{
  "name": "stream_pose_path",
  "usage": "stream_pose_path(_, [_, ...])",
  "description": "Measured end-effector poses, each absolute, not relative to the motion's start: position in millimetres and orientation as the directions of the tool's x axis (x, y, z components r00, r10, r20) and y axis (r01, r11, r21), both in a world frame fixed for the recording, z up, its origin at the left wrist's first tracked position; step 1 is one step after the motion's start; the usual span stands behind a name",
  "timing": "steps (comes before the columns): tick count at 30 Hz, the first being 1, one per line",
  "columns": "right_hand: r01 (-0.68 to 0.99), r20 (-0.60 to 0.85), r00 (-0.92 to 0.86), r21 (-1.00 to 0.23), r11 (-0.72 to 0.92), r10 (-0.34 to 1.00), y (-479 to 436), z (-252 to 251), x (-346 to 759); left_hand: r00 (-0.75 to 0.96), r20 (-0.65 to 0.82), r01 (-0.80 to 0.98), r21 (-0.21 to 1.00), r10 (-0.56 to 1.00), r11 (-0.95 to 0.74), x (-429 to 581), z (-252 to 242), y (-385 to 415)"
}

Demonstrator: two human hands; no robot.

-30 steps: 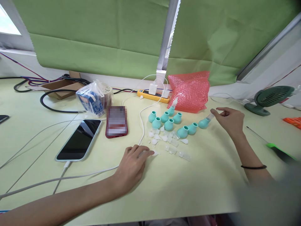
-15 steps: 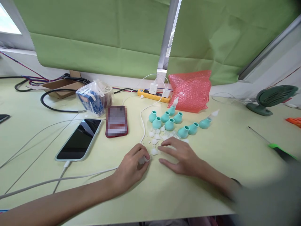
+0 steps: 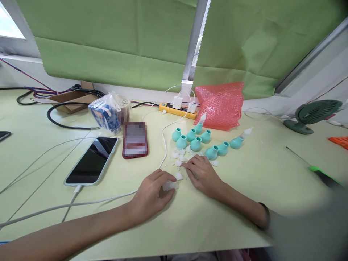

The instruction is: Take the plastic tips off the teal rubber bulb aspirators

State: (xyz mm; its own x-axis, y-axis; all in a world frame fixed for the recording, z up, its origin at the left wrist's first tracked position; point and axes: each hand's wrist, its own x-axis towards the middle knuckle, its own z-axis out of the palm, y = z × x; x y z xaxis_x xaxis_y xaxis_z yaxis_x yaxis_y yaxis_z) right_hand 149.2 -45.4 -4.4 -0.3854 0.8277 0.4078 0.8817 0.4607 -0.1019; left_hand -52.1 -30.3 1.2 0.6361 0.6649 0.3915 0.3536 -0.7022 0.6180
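Observation:
My left hand (image 3: 153, 192) is closed around a translucent plastic piece (image 3: 170, 185), gripped between thumb and fingers just above the table. My right hand (image 3: 205, 175) lies palm down over a scatter of small translucent and white plastic parts (image 3: 181, 158). Its fingers are bent together at the edge of the pile, and what is under them is hidden. A white cone-shaped piece (image 3: 179, 176) rests between the two hands. Behind the parts stand several teal squeeze bulbs (image 3: 195, 144) with open necks. One teal bulb (image 3: 236, 143) at the right carries a clear pointed tip.
To the left lie a phone (image 3: 92, 161) on a white cable and a red-cased phone (image 3: 135, 141). A yellow power strip (image 3: 178, 110) and a pink bubble-wrap bag (image 3: 220, 105) are at the back. A screwdriver (image 3: 312, 168) and a green fan (image 3: 312, 114) are at the right.
My right hand's fingers have drawn together and moved slightly up and left onto the pile. My left hand has turned slightly, showing more of the translucent piece.

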Motion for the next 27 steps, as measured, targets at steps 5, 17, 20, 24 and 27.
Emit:
stream_pose_path(5, [0.908,0.436,-0.325,-0.103,0.405,0.839,-41.7,-8.5,151.3,0.654,0.425,0.291,0.621,0.625,-0.728,-52.4,-1.8,-30.4])
stream_pose_path(17, [0.925,0.452,-0.242,-0.160,0.345,0.858,-41.2,-8.3,150.5,0.718,0.380,0.281,0.608,0.583,-0.742,-52.9,-0.6,-30.0])
stream_pose_path(20, [0.936,0.458,-0.219,-0.151,0.318,0.862,-41.3,-9.1,149.5,0.723,0.373,0.282,0.609,0.582,-0.741,-52.9,0.1,-30.4])
stream_pose_path(24, [0.931,0.471,-0.201,-0.182,0.317,0.859,-41.2,-8.4,148.4,0.715,0.385,0.279,0.609,0.584,-0.743,-53.0,-0.1,-29.2])
stream_pose_path(27, [0.919,0.487,-0.202,-0.206,0.336,0.850,-41.0,-7.9,148.1,0.717,0.376,0.292,0.603,0.588,-0.742,-53.5,-1.1,-28.0])
